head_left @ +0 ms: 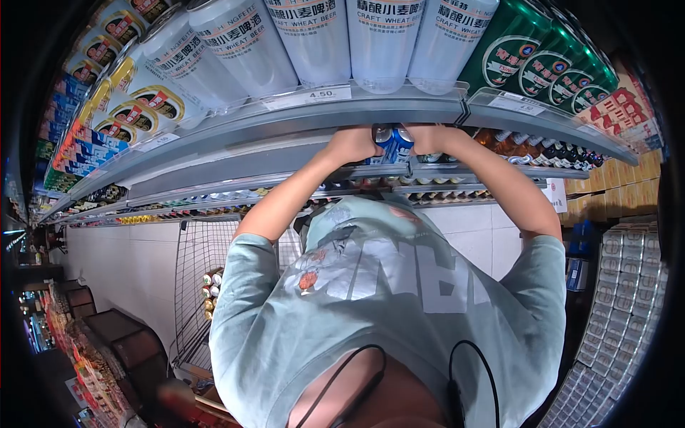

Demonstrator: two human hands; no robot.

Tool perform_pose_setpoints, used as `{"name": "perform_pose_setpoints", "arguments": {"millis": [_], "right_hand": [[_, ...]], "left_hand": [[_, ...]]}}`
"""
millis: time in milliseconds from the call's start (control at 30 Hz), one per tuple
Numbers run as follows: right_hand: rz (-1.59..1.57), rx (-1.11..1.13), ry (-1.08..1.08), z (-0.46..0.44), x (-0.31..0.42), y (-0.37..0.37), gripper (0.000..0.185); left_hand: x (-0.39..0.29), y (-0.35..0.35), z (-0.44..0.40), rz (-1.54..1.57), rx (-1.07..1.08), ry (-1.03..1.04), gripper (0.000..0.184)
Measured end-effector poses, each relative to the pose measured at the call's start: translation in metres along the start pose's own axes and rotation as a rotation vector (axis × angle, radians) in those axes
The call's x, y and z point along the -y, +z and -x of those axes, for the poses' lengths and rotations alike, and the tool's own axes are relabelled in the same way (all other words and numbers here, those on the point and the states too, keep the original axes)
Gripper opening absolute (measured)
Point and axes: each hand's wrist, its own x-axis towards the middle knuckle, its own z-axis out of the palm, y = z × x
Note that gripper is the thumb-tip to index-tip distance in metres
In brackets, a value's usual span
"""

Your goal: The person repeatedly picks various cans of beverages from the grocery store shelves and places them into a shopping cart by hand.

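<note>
My left hand [352, 145] is closed round the left side of a blue can [383, 135] with a silver top. My right hand [430, 139] is closed at the right side of a second blue can [402, 148], which stands close against the first. Both hands are just under the front edge of the upper shelf [285, 118], at the level of a lower shelf [214, 164]. My fingertips are partly hidden behind the cans and the shelf edge.
White wheat beer cans [307, 43] and green beer cans [506, 53] line the upper shelf. Bottles [528, 146] stand lower right. A wire shopping cart [193, 264] holding several cans [212, 292] is at my left. Stacked can packs [621, 299] rise at the right.
</note>
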Motion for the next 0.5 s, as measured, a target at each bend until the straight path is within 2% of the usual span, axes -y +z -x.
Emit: {"name": "perform_pose_setpoints", "arguments": {"millis": [100,200,233,267,333,400,467,500], "right_hand": [[-0.009,-0.114,-0.104,0.003,-0.002,0.003,0.089],[-0.01,-0.047,-0.108,0.0,-0.009,0.003,0.095],[-0.04,-0.01,-0.105,0.002,-0.006,0.001,0.095],[0.012,-0.03,-0.132,0.008,-0.006,-0.003,0.097],[-0.093,-0.122,-0.218,0.017,-0.004,-0.003,0.097],[-0.091,-0.148,-0.153,0.032,0.006,-0.003,0.092],[-0.093,-0.092,-0.047,0.059,0.029,-0.022,0.088],[-0.06,-0.153,-0.091,0.078,0.042,-0.029,0.084]], "left_hand": [[-0.008,-0.003,0.002,0.013,0.04,-0.036,0.068],[-0.005,0.0,0.003,0.052,-0.005,0.061,0.073],[-0.011,-0.002,0.007,0.04,0.013,0.015,0.074],[-0.014,-0.002,0.009,0.004,-0.008,0.043,0.077],[-0.026,-0.001,0.019,-0.02,-0.067,-0.02,0.078],[-0.032,0.003,0.032,-0.063,-0.189,-0.005,0.073],[-0.048,0.013,0.061,-0.104,-0.43,-0.02,0.063],[-0.051,0.022,0.075,-0.052,-0.536,0.002,0.058]]}}
